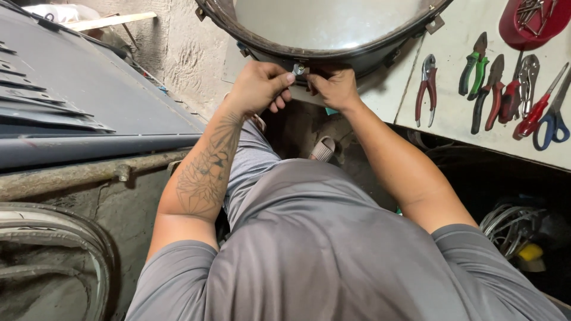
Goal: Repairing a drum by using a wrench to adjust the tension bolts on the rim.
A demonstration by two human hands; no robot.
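The small silvery fitting (pixel 299 69) sits on the near rim of the big round drum (pixel 309 27), right at the edge of the white bench (pixel 458 119), and I can barely make out what it is: my own knuckles cover most of it, and only a bright bit of metal shows between my hands. The drum itself is cut off by the top of the view, so I see just its lower arc and dark band.

My left hand (pixel 257 88) is curled tight, thumb and forefinger pinched on the fitting, the other fingers folded under. My right hand (pixel 336 88) is closed against the rim just beside it; its fingertips tuck under the band, and I cannot tell what they grip, if anything.

On the bench to my right lie hand tools in a row: one pair of red-handled pliers (pixel 427 88), one green-handled pair (pixel 473 64), a darker red pair (pixel 491 92), a metal locking pair (pixel 527 74), and blue-handled scissors (pixel 553 122), partly cut off. A red tray (pixel 514 27) of small metal pieces sits above them.
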